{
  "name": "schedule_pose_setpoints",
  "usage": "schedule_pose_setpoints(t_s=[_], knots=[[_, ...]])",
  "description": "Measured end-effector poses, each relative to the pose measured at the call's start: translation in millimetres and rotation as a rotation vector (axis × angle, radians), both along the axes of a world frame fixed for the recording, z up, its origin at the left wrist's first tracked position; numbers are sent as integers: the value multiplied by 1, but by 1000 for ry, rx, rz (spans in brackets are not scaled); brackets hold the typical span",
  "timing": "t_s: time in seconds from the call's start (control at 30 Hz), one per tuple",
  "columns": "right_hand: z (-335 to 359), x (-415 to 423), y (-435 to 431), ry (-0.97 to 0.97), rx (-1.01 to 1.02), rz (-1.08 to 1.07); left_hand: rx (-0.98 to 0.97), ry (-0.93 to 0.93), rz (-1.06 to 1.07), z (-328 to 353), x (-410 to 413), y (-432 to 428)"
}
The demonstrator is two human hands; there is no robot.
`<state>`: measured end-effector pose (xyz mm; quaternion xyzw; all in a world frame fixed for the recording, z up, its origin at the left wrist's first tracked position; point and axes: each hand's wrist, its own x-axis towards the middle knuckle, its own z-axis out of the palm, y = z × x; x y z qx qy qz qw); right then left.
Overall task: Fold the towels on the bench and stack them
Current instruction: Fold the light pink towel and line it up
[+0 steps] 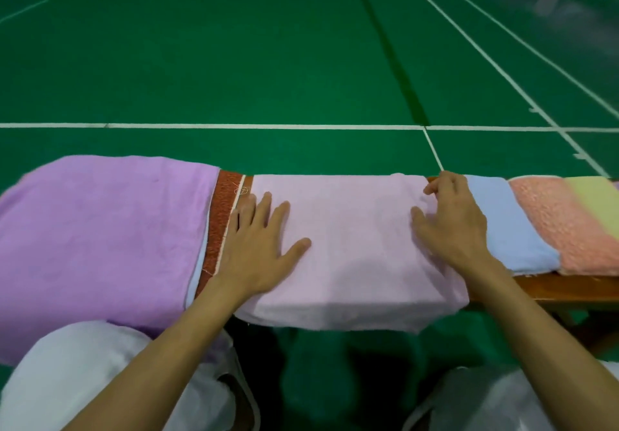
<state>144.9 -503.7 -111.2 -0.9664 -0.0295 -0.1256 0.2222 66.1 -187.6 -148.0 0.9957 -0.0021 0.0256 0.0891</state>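
A pale pink towel (351, 246) lies flat across the wooden bench (566, 288), its near edge hanging over the front. My left hand (261, 246) presses flat on its left end with fingers spread. At the towel's right end rests my right hand (450, 223), fingers slightly bent at the far corner. A purple towel (100, 239) is spread to the left over a brown towel (221, 223) and a light blue edge. To the right lie a light blue towel (509, 226), a salmon towel (569, 226) and a yellow-green towel (596, 199).
The bench stands on a green sports court floor (268, 62) with white lines. My knees in white trousers (83, 380) are close under the bench's front edge.
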Motion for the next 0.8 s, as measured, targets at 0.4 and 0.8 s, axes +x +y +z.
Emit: schedule_pose_setpoints(t_s=[0.4,0.8], knots=[[-29,-20,0,301,-294,250,-124,21,43,-2,-15,-5],[0,-23,-6,258,-76,-203,-382,-196,336,23,-2,16]])
